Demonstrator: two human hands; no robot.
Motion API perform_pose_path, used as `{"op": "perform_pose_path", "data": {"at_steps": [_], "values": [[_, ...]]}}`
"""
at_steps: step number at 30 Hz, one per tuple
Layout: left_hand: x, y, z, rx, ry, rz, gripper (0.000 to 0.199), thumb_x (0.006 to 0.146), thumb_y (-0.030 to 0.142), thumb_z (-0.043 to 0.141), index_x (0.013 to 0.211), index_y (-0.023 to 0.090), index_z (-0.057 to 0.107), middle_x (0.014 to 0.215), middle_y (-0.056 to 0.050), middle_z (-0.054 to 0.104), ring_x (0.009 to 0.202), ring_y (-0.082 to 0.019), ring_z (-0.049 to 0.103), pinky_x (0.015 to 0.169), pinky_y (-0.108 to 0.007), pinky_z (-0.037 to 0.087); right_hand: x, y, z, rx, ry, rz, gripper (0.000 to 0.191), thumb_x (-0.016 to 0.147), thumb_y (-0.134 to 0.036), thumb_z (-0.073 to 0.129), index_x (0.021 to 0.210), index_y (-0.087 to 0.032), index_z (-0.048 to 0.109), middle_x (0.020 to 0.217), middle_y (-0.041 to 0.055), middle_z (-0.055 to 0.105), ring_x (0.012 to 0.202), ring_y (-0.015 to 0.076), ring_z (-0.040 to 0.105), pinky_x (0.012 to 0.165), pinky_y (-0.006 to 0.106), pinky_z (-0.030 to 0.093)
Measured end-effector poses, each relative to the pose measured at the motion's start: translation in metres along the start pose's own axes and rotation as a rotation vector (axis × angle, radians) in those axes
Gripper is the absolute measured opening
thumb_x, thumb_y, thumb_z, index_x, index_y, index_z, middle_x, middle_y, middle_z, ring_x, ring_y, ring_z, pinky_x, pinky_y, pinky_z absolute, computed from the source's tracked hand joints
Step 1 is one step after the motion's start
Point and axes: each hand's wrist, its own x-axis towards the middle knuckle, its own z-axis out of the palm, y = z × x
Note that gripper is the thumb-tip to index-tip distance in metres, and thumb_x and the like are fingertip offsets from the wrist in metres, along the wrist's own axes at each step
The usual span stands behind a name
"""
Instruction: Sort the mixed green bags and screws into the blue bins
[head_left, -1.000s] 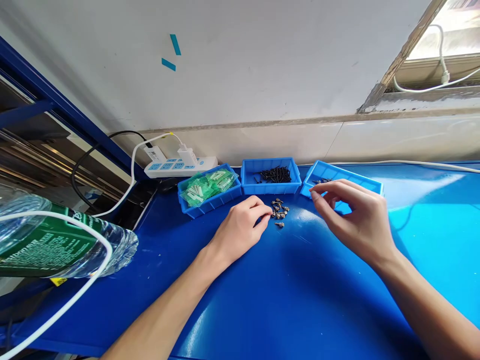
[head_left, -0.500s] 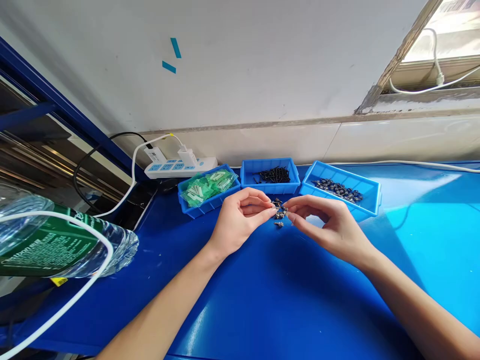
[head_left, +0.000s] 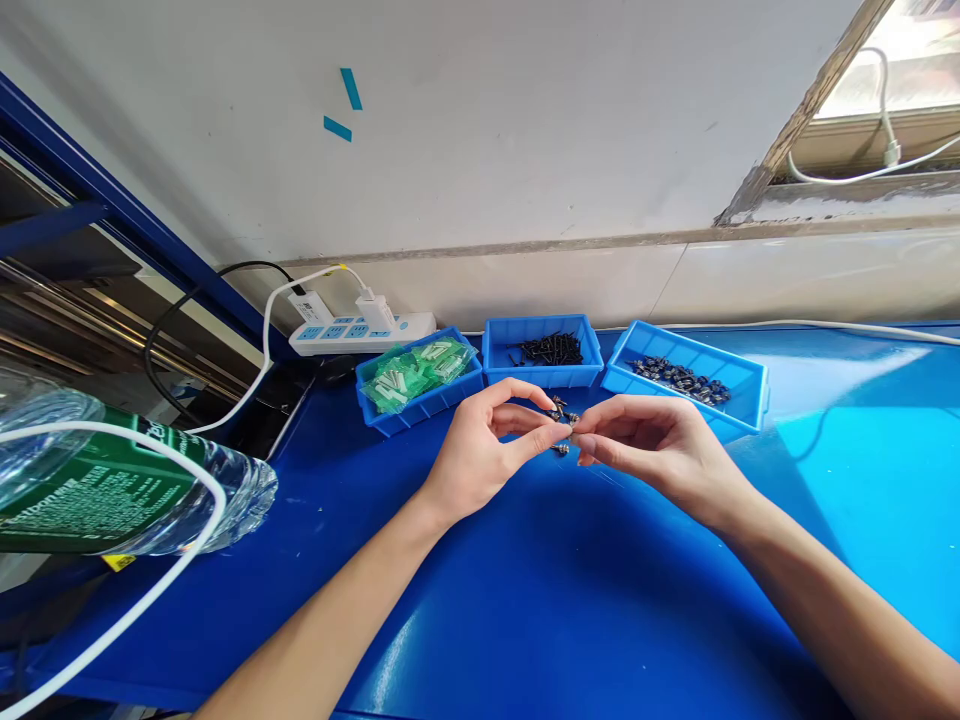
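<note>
My left hand (head_left: 487, 450) and my right hand (head_left: 660, 455) meet fingertip to fingertip over the blue table. Each is closed in a pinch, and what lies between the fingertips is too small to name. Small metal screws (head_left: 560, 449) lie in a little pile just behind and under the fingers, partly hidden. Behind the hands stand three blue bins: the left bin (head_left: 427, 405) has green plastic bags with pale pieces, the middle bin (head_left: 541, 377) has black screws (head_left: 553, 349), and the right bin (head_left: 694, 410) has dark metal fasteners (head_left: 679, 378).
A power strip (head_left: 337, 342) with plugged-in chargers stands at the back left. A large water bottle (head_left: 127, 485) lies at the left, crossed by a white cable (head_left: 214, 520). The wall (head_left: 525, 120) rises behind the bins, and a blue metal frame (head_left: 135, 215) stands at left.
My right hand's fingers have closed to a pinch and now touch my left fingertips. My left fingertips have shifted slightly right.
</note>
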Motion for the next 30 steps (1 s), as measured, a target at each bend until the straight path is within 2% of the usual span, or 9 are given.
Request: {"op": "perform_pose_path", "data": {"at_steps": [2,5,7,9,12,16,22,30], "values": [[0.0,-0.004,-0.001,0.239,0.007,0.145,0.01,0.092,0.027,0.074,0.097,0.019,0.073,0.095,-0.004,0.083,0.091,-0.022,0.08,0.088,-0.033,0.064,0.0,0.0,-0.002,-0.062,0.052,-0.069,0.027,0.077,-0.044,0.085,0.079,-0.019,0.077,0.07,0.0052,0.077,0.064,0.0209,0.074,0.059,0.03,0.06],[-0.001,-0.014,-0.003,0.643,-0.047,0.359,0.016,0.097,0.019,0.067,0.109,0.019,0.077,0.119,-0.008,0.08,0.114,-0.026,0.073,0.105,-0.043,0.059,-0.001,0.0,-0.009,-0.247,0.255,-0.215,0.014,0.08,-0.033,0.078,0.076,-0.021,0.073,0.071,0.0032,0.075,0.062,0.0194,0.069,0.057,0.029,0.057],[-0.001,-0.023,-0.004,0.803,-0.094,0.431,0.02,0.097,0.014,0.067,0.114,0.017,0.078,0.122,-0.01,0.079,0.116,-0.027,0.071,0.102,-0.045,0.06,-0.001,-0.001,-0.017,-0.418,0.459,-0.278,0.009,0.079,-0.024,0.072,0.071,-0.024,0.068,0.067,0.0008,0.07,0.058,0.0178,0.064,0.053,0.029,0.052],[-0.001,-0.029,-0.005,0.871,-0.121,0.465,0.023,0.096,0.01,0.066,0.116,0.014,0.077,0.118,-0.011,0.08,0.111,-0.027,0.072,0.096,-0.044,0.063,0.0,-0.003,-0.025,-0.596,0.646,-0.286,0.012,0.076,-0.017,0.068,0.069,-0.025,0.064,0.061,-0.0011,0.065,0.054,0.0168,0.059,0.052,0.03,0.048],[-0.001,-0.033,-0.005,0.868,-0.106,0.494,0.023,0.095,0.005,0.066,0.112,0.014,0.078,0.109,-0.01,0.082,0.103,-0.024,0.074,0.09,-0.039,0.065,0.002,-0.005,-0.033,-0.709,0.78,-0.262,0.01,0.075,-0.016,0.068,0.078,-0.026,0.067,0.067,-0.0003,0.067,0.056,0.0179,0.06,0.054,0.032,0.049],[-0.001,-0.031,-0.005,0.847,-0.061,0.501,0.021,0.092,0.001,0.066,0.102,0.015,0.079,0.1,-0.008,0.083,0.093,-0.022,0.077,0.083,-0.035,0.066,0.003,-0.002,-0.03,-0.643,0.767,-0.289,0.01,0.08,-0.023,0.068,0.089,-0.026,0.07,0.073,0.0008,0.071,0.06,0.0183,0.064,0.053,0.031,0.05],[-0.001,-0.026,-0.006,0.78,0.031,0.433,0.023,0.091,0.003,0.066,0.102,0.019,0.079,0.1,-0.005,0.083,0.091,-0.021,0.079,0.085,-0.034,0.065,0.001,0.002,-0.016,-0.602,0.619,-0.392,0.005,0.086,-0.022,0.067,0.087,-0.025,0.069,0.078,0.002,0.073,0.066,0.019,0.067,0.063,0.034,0.056],[0.0,-0.028,-0.006,0.893,-0.013,0.407,0.019,0.092,0.004,0.066,0.097,0.019,0.077,0.098,-0.005,0.079,0.092,-0.021,0.075,0.084,-0.034,0.063,0.0,0.003,-0.006,-0.605,0.507,-0.43,0.006,0.089,-0.021,0.065,0.086,-0.025,0.069,0.08,0.003,0.075,0.064,0.0181,0.065,0.063,0.035,0.057]]}}
